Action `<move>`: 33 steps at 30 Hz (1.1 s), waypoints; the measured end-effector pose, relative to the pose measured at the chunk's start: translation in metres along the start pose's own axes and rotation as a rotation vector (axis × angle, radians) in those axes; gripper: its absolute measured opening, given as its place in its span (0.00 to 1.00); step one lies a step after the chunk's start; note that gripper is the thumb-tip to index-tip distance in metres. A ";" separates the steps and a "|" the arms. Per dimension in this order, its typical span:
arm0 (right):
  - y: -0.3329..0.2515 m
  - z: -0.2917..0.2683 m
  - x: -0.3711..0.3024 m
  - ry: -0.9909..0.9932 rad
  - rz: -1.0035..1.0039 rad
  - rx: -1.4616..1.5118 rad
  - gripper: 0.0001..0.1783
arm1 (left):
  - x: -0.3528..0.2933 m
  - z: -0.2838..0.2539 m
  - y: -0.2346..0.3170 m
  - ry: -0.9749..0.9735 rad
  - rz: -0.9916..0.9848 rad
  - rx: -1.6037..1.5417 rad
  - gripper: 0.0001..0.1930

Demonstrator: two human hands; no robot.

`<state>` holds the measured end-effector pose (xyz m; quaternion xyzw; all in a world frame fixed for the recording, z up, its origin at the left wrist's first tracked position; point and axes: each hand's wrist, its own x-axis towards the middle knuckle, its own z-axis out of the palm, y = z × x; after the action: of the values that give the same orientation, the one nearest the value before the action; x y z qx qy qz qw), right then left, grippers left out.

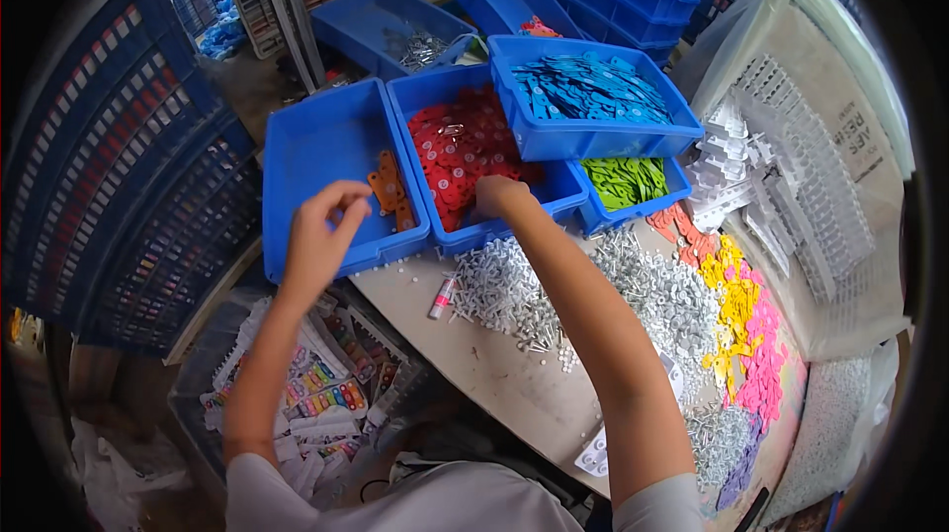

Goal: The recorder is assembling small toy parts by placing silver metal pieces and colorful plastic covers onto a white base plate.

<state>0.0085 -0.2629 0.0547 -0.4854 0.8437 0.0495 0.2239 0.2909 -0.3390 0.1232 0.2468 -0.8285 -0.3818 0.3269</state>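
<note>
My left hand [324, 235] is over the near edge of the left blue bin [314, 141]. Its thumb and fingers are curled but apart, with nothing visible between them. A few flat orange plastic pieces [393, 191] lie in that bin, just beyond the fingertips. In the adjoining bin [474, 238], my right hand [502, 198] reaches down into a heap of flat red plastic pieces [450, 151]. The fingers of that hand are hidden, so whether they grip a piece does not show.
Bins of blue pieces [593, 87] and green pieces [627, 182] stand to the right. Small metal fasteners [494, 280], yellow pieces [733, 305] and pink pieces [761, 354] are heaped on the table [494, 379]. A crate of finished-looking strips [326, 399] sits at lower left.
</note>
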 end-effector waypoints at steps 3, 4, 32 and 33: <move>-0.004 0.008 0.003 0.068 -0.016 -0.022 0.21 | 0.059 0.009 -0.074 -0.222 -0.022 0.135 0.10; -0.008 0.013 0.008 0.089 0.023 -0.099 0.20 | 0.077 0.016 -0.100 -0.290 -0.020 0.235 0.12; 0.090 0.023 -0.271 0.245 -0.163 1.870 0.12 | 0.112 0.031 -0.067 -0.083 -0.245 -0.201 0.09; 0.095 0.027 -0.284 0.278 -0.076 1.886 0.12 | 0.104 0.036 -0.041 -0.054 -0.224 -0.248 0.09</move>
<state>0.0588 0.0214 0.1392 -0.1336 0.5388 -0.7166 0.4223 0.2025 -0.4149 0.1095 0.2849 -0.7508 -0.5217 0.2879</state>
